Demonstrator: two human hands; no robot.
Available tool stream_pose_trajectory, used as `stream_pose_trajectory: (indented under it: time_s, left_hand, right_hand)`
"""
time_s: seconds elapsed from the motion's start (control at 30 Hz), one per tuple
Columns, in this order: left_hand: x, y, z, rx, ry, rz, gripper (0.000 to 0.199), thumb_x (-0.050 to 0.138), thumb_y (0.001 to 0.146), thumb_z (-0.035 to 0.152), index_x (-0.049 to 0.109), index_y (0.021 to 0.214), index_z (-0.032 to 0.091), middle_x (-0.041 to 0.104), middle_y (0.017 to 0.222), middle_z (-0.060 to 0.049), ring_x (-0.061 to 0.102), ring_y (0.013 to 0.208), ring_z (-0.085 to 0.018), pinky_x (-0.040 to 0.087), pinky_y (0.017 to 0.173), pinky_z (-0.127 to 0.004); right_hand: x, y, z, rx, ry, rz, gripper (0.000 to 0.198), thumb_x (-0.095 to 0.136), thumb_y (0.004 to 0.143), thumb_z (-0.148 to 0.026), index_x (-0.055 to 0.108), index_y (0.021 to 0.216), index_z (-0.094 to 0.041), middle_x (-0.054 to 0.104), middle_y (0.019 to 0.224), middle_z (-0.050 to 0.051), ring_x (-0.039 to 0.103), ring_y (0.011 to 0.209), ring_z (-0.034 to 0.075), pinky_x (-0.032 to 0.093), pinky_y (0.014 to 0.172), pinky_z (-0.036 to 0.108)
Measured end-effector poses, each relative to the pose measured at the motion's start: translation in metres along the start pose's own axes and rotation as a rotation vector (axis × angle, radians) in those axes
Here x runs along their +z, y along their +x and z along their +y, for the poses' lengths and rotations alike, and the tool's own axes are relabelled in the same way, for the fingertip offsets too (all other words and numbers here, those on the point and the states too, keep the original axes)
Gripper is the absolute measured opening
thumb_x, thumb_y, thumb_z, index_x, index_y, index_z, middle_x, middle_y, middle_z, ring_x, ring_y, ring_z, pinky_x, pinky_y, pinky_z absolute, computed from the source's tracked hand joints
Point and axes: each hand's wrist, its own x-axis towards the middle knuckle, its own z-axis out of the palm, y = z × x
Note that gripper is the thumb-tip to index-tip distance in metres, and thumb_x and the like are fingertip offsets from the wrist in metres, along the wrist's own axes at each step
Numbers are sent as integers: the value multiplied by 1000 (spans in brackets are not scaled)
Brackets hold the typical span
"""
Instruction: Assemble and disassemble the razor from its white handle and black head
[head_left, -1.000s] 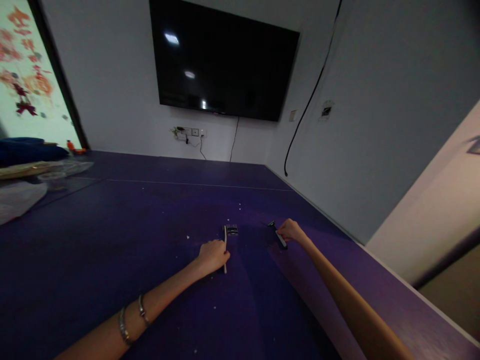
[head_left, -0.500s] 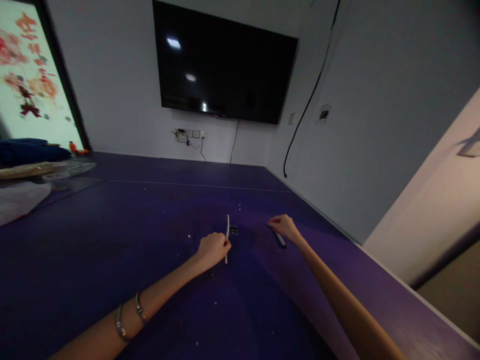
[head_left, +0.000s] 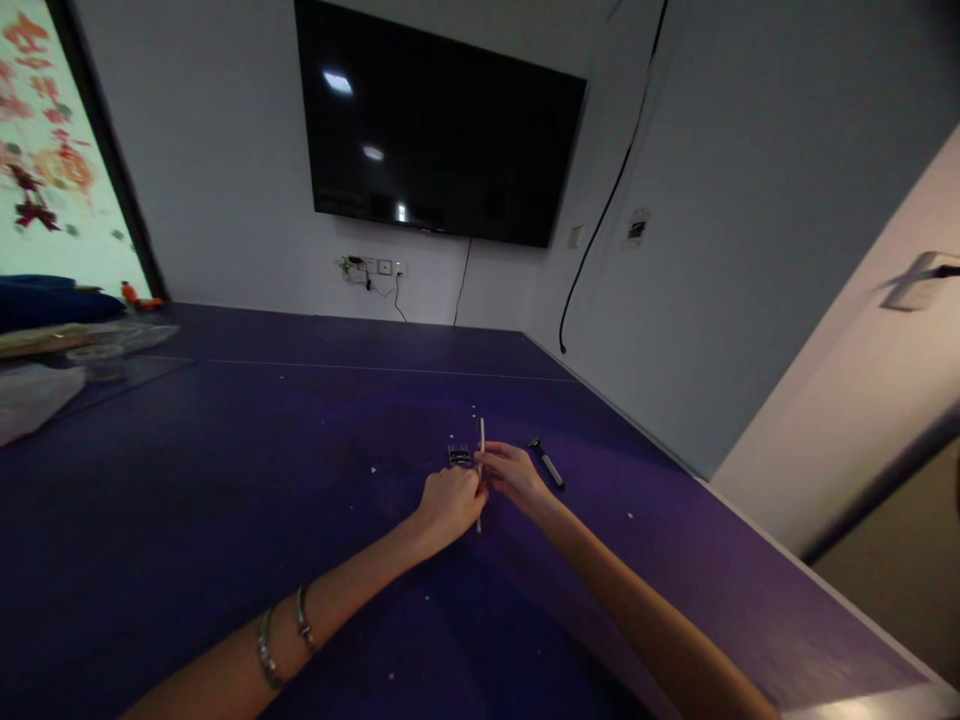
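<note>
A thin white stick (head_left: 481, 432), its material unclear, stands roughly upright in the view. My left hand (head_left: 450, 505) is closed around its lower middle. From the right, the fingers of my right hand (head_left: 514, 474) close on the same stick just above, both hands nearly touching. A razor (head_left: 549, 464) with a dark head and a grey-and-black handle lies on the purple surface to the right of my right hand. Just behind my left hand sits a small dark piece with clear parts (head_left: 459, 454), too small to make out.
Small white bits (head_left: 373, 470) are scattered over the purple tabletop (head_left: 300, 420). Plastic bags (head_left: 37, 395) and dark blue cloth (head_left: 56, 300) lie at the far left. A television (head_left: 442, 120) hangs on the back wall, and a black cable (head_left: 600, 235) dangles at the right.
My right hand has left the razor on the surface and moved left to the white stick. My left hand, still holding the stick, has shifted slightly right. The view has turned a little.
</note>
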Motion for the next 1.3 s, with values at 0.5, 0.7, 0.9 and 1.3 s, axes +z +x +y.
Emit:
stream_pose_trajectory:
  time_s: [0.5,0.7,0.9,1.3]
  left_hand:
    - [5,21,-43,4,-79,65,36,33,86,40,61,85,18,66,78,-7,63,71,-22,45,63,-32]
    - [11,25,-52,-37,-73,62,34,35,86,37,62,90,18,66,80,-8,63,72,-21,45,65,-31]
    - [12,26,-59,-33,-84,65,29,38,85,37,61,88,19,66,80,-7,63,74,-20,44,66,-30]
    - [17,34,-70,-27,-121,32,23,39,84,32,58,85,19,64,86,-5,61,79,-18,42,66,-27]
  right_hand:
    - [-155,39,-44,-203,-961,409,26,57,66,-28,72,78,-10,65,58,4,60,55,17,41,49,22]
    - [-182,45,-31,-159,-1231,450,13,60,61,-20,71,59,-13,63,52,5,61,57,19,34,46,20]
    - [-185,58,-16,-118,-1366,447,11,60,62,-18,70,60,-13,65,57,8,62,59,19,34,46,20]
    - [-187,66,-9,-112,-1416,433,16,61,65,-24,72,67,-12,69,69,12,64,64,20,38,48,21]
